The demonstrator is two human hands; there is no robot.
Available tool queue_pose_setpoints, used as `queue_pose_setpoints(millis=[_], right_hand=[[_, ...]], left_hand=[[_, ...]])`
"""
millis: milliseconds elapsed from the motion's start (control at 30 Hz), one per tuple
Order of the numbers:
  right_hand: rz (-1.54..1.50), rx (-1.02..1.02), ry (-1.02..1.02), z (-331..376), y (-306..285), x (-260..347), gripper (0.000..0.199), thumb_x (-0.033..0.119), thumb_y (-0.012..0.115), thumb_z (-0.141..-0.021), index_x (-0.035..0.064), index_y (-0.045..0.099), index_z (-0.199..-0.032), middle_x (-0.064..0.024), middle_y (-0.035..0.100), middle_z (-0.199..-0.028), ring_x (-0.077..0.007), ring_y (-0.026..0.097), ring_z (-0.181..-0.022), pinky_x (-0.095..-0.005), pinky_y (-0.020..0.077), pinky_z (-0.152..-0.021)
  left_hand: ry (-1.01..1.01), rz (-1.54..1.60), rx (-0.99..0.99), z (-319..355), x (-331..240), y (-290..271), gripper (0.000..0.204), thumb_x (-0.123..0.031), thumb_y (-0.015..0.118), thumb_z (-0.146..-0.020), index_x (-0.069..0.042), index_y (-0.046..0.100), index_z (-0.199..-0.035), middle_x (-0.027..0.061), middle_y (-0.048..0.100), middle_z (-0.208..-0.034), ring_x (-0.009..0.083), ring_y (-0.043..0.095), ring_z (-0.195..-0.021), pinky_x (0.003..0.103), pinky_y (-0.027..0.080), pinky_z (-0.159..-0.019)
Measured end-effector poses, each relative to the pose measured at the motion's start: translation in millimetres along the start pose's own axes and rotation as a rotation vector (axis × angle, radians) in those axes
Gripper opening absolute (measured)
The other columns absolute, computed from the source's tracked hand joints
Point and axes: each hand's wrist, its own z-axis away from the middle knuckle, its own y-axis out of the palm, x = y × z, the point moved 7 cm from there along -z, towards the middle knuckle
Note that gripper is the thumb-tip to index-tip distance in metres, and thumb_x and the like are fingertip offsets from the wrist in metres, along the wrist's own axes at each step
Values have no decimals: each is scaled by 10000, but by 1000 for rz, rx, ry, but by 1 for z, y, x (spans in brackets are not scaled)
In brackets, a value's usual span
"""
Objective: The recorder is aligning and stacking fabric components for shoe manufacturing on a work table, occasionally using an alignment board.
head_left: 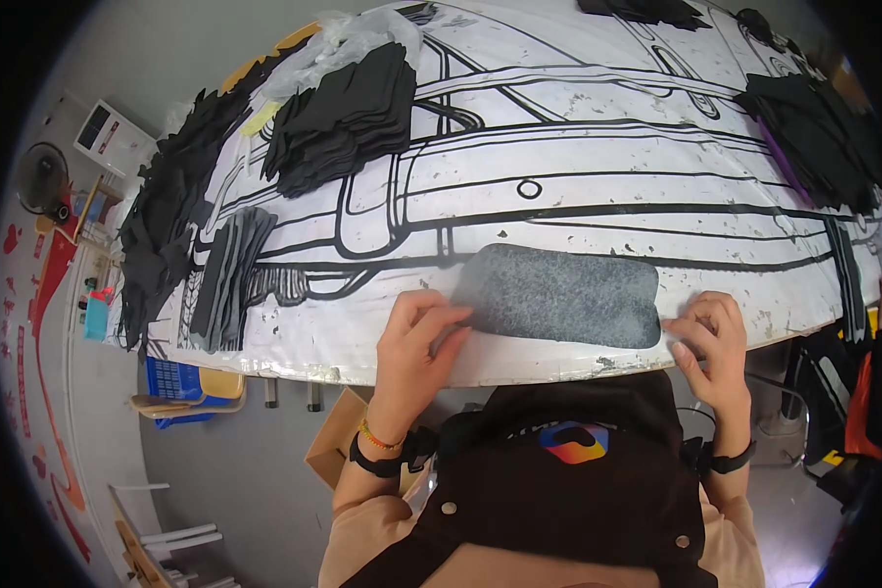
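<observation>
A workshop, shown by stacked black fabric pieces (348,118) on a large worktable (597,191).

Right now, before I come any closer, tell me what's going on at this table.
A person has a grey, round-cornered piece lying flat near the close edge of the table. The left hand is at the piece's left end, though its grip is unclear; the right hand, thumb apart from the fingers, is by the right end. Farther back sit a dark stack toward the left and another dark pile toward the right.
</observation>
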Motion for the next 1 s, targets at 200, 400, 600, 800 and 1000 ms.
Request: queue_pose_setpoints(millis=[200,400,600,800,1000], right_hand=[[62,16,-53,2,-2,6,205,232,692,-786,106,752,-936,-86,560,-919,-329,556,-988,-444,460,-829],[83,1,-72,-6,2,5,207,213,725,-770,132,757,-958,-68,575,-933,-299,566,-988,-417,471,-824],[40,-20,-77,-10,2,4,190,206,727,-782,146,769,-957,-42,574,-916,-270,571,-958,-383,471,-815],[44,-81,-22,4,-7,-6,185,131,708,-756,116,764,-932,-57,576,-880,-282,585,-922,-402,473,-799],[-49,-59,-194,7,-7,15,277,148,651,-823,49,673,-1081,-106,674,-1043,-342,613,-1065,-444,472,-866]], left_hand=[[-4,16,-33,-4,-2,5,311,53,798,-725,-63,739,-1007,65,576,-1057,197,602,-902,278,496,-752],[-69,-12,-11,-9,4,-6,274,64,754,-760,-30,705,-1013,64,563,-1072,155,568,-904,255,478,-783],[-288,536,-144,-4,55,-39,126,5,643,-920,4,651,-1045,39,574,-1066,104,545,-894,233,451,-798],[-280,91,-141,-52,62,-98,154,-52,697,-909,-4,675,-1054,1,581,-966,70,534,-860,205,437,-780],[-137,-123,-233,-98,95,-151,250,-48,720,-867,-27,678,-1113,19,664,-987,73,556,-786,223,466,-749]])
